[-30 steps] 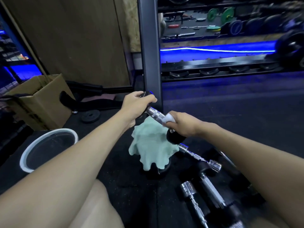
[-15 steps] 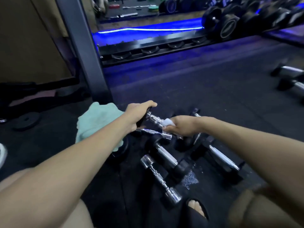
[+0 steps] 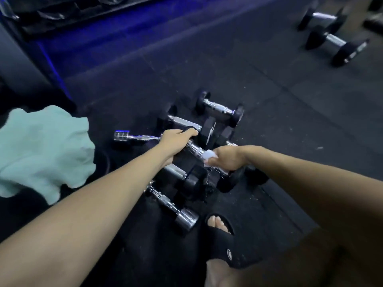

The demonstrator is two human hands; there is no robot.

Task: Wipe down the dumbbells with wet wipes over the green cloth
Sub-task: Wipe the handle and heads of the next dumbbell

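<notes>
I hold a small dumbbell (image 3: 194,149) with a chrome handle and black ends over a pile of dumbbells (image 3: 215,119) on the floor. My left hand (image 3: 176,141) grips its far black end. My right hand (image 3: 229,158) presses a white wet wipe (image 3: 209,159) around the handle near the other end. The green cloth (image 3: 43,150) lies crumpled to the left, apart from the held dumbbell.
Two larger black dumbbells (image 3: 335,41) lie at the far right on the dark rubber floor (image 3: 269,100). A chrome dumbbell (image 3: 176,208) lies near my sandalled foot (image 3: 221,233). A rack base with blue light (image 3: 83,38) runs along the back left.
The view has swung right and down, so the green cloth now sits far left. Both hands carried the dumbbell off the cloth to above the pile, grips unchanged.
</notes>
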